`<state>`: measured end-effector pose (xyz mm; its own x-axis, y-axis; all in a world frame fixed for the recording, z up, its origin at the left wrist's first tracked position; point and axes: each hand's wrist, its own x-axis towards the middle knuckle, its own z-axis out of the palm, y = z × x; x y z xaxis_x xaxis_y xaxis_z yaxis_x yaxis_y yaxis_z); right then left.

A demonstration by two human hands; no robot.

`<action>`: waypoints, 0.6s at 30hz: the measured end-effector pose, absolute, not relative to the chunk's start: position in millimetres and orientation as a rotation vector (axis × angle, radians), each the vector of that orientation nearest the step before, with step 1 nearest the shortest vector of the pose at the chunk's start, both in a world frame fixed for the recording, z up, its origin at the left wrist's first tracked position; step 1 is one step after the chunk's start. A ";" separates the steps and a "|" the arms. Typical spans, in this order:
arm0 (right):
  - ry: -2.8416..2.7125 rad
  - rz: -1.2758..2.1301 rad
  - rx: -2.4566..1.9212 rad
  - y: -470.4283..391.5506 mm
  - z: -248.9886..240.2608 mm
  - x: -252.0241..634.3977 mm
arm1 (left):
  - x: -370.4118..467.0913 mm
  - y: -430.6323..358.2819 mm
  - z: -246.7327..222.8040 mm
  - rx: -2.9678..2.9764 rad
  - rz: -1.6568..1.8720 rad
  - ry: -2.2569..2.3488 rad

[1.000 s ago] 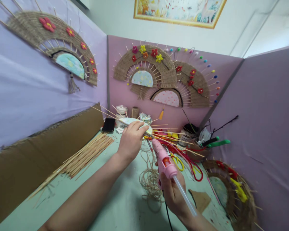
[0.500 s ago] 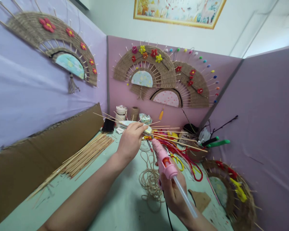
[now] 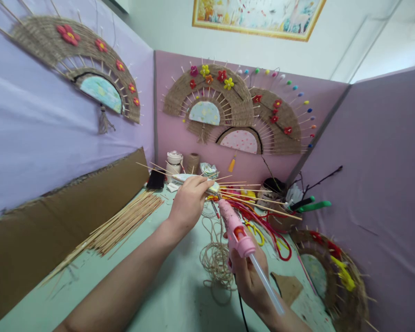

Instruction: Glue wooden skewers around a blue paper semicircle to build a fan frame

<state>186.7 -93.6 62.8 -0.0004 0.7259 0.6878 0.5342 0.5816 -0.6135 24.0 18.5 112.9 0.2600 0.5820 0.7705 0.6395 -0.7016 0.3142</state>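
My left hand point(image 3: 189, 203) is closed on a small pale-blue fan base point(image 3: 180, 177), held up above the table. Thin wooden sticks point(image 3: 263, 205) fan out from the base to both sides. In my right hand point(image 3: 251, 272) is a pink hot glue gun point(image 3: 235, 228), gripped by its handle, with a clear glue stick point(image 3: 268, 286) poking out of its back end. The gun's nozzle meets the right end of the base, near the roots of the sticks; whether glue is coming out cannot be made out.
A pile of loose sticks point(image 3: 124, 223) lies at the left by a cardboard strip point(image 3: 72, 216). Tangled twine point(image 3: 216, 263) rests under my hands. Red cords point(image 3: 263, 221), yellow scissors point(image 3: 256, 233) and a finished fan point(image 3: 346, 272) are at the right. Woven fans point(image 3: 207, 90) hang behind.
The fan base with its sticks has shifted very slightly to the right with my left hand. The glue gun stays at the base's right end, nearly still.
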 end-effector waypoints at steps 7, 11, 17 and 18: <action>-1.670 0.197 -1.047 -92.2 62.0 187.5 | 24.8 18.6 113.0 -2.453 -1.458 -1.190; -1.675 0.192 -1.042 -92.3 63.0 187.5 | 24.8 19.8 111.8 -2.459 -1.484 -1.180; -1.674 0.179 -1.043 -92.3 64.3 187.8 | 25.0 20.4 111.2 -2.471 -1.497 -1.190; -1.675 0.180 -1.039 -92.2 64.3 187.8 | 25.0 20.4 111.2 -2.470 -1.494 -1.192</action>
<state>187.8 -92.2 64.3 -0.0125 0.7041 0.7100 0.5371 0.6037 -0.5892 25.0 20.4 111.2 0.2508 0.5946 0.7639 0.6126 -0.7085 0.3503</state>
